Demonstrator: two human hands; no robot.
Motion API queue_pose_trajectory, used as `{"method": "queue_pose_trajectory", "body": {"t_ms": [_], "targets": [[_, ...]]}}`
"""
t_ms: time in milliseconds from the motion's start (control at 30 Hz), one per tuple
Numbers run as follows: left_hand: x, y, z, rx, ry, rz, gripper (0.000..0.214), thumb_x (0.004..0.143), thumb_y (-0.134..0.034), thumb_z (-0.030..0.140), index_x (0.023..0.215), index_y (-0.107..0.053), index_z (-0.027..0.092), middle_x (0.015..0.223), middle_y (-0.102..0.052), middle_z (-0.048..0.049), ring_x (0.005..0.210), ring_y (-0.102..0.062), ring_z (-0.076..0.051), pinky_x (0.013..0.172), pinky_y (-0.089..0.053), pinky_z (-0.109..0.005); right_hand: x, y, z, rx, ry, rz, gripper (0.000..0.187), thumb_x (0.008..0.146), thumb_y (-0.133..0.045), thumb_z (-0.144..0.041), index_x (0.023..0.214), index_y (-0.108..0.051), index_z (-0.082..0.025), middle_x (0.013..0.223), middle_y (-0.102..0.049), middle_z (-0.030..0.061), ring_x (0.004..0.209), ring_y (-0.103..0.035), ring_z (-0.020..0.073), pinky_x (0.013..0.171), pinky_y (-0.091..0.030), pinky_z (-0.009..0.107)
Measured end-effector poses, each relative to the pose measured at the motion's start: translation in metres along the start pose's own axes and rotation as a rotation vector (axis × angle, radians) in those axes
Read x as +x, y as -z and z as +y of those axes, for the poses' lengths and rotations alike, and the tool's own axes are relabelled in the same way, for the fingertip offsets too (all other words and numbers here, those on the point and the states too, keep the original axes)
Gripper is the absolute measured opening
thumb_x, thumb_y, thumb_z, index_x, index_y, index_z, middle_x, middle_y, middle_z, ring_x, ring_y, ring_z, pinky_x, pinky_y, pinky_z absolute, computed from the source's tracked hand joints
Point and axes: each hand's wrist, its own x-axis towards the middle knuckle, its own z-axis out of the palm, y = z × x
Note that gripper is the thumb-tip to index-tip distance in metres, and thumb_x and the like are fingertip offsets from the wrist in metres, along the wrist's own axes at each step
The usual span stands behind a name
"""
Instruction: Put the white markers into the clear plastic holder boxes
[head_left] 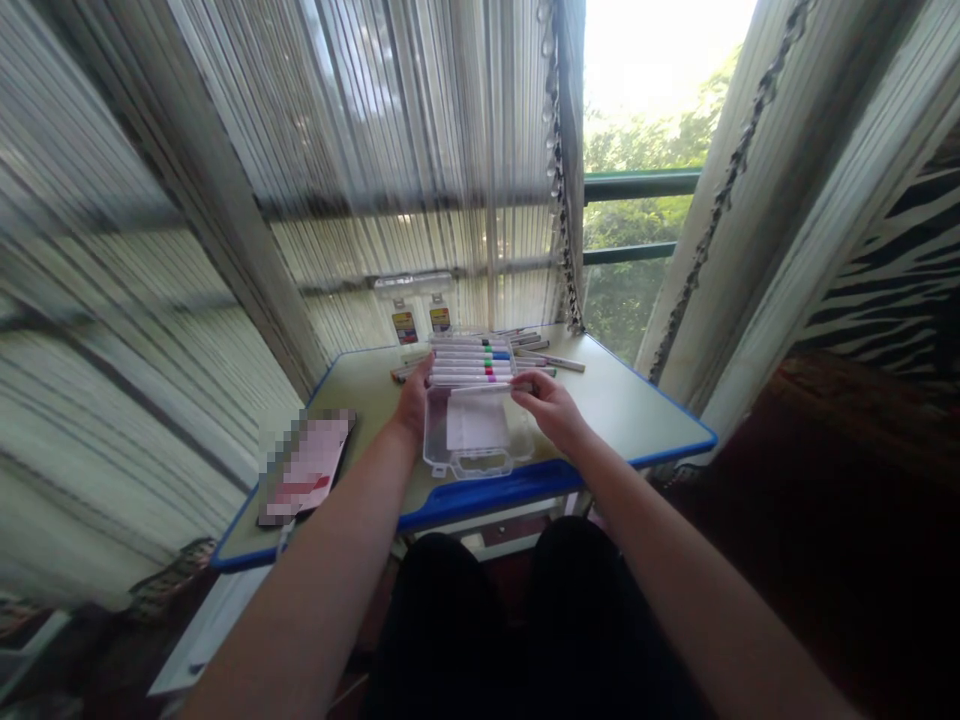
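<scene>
A clear plastic case (437,440) lies unfolded on the desk, its handle side toward me. White markers (459,366) with green, blue, red and purple bands lie side by side in its far half. My left hand (412,397) is closed on the left edge of that half. At its right front corner, my right hand (553,407) pinches the end of a white marker (480,387) lying along the front of the row. A whitish sheet (476,422) shows in the near half. Loose markers (555,361) lie scattered behind and beside the case.
Another clear case (414,285) with label cards stands at the back of the desk. A pixelated phone-like device (311,465) lies on the left. The desk (630,408) has a blue rim. String curtains (420,130) hang close behind, beside a window with a railing (637,185).
</scene>
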Motion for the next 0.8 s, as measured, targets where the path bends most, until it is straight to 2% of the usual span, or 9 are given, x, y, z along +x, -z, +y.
{"method": "queue_pose_trajectory", "body": {"t_ms": [133,367,500,633,800], "targets": [[0.0005,0.0007,-0.0013,-0.003,0.012,0.018,0.037,0.096,-0.042,0.037,0.112,-0.069,0.016,0.085,-0.076,-0.0086,0.091,-0.074,-0.028,0.089,-0.059,-0.044,-0.0008,0.0024,0.0009,-0.096,0.042,0.017,0.022,0.069,-0.076,-0.038,0.085,-0.075,-0.023,0.067,-0.061,-0.0019,0.063,-0.048,0.0139,0.062,-0.04,0.028],[0.0039,0.004,-0.0046,0.02,-0.005,0.002,0.034,0.096,-0.045,0.035,0.112,-0.068,0.016,0.083,-0.076,-0.0061,0.09,-0.074,-0.024,0.086,-0.06,-0.038,-0.0029,0.0023,-0.0007,-0.247,0.142,0.031,0.02,0.069,-0.079,-0.041,0.086,-0.08,-0.029,0.076,-0.071,0.0013,0.077,-0.054,0.0197,0.077,-0.045,0.037],[0.0056,0.0038,-0.0059,0.041,0.001,-0.018,0.034,0.098,-0.042,0.033,0.111,-0.069,0.016,0.081,-0.075,-0.0065,0.093,-0.074,-0.025,0.087,-0.061,-0.038,-0.003,0.0004,-0.0026,-0.308,0.252,-0.012,0.014,0.074,-0.077,-0.045,0.078,-0.08,-0.032,0.085,-0.075,0.0023,0.086,-0.06,0.0228,0.089,-0.044,0.043],[0.0046,0.0029,-0.0062,0.078,0.007,-0.018,0.035,0.098,-0.043,0.035,0.112,-0.068,0.016,0.08,-0.074,-0.0058,0.09,-0.074,-0.024,0.083,-0.062,-0.037,-0.0029,-0.0001,-0.0029,-0.38,0.305,-0.052,0.014,0.078,-0.076,-0.046,0.075,-0.079,-0.033,0.09,-0.074,0.0034,0.09,-0.062,0.0235,0.095,-0.041,0.046],[0.0054,0.003,-0.0053,0.044,-0.006,0.015,0.032,0.099,-0.042,0.031,0.103,-0.07,0.016,0.082,-0.075,-0.0062,0.088,-0.074,-0.022,0.081,-0.061,-0.032,-0.0013,0.0029,0.0006,-0.376,0.284,-0.008,0.012,0.075,-0.077,-0.043,0.078,-0.079,-0.032,0.092,-0.069,0.0039,0.094,-0.059,0.0232,0.095,-0.043,0.044]]}}
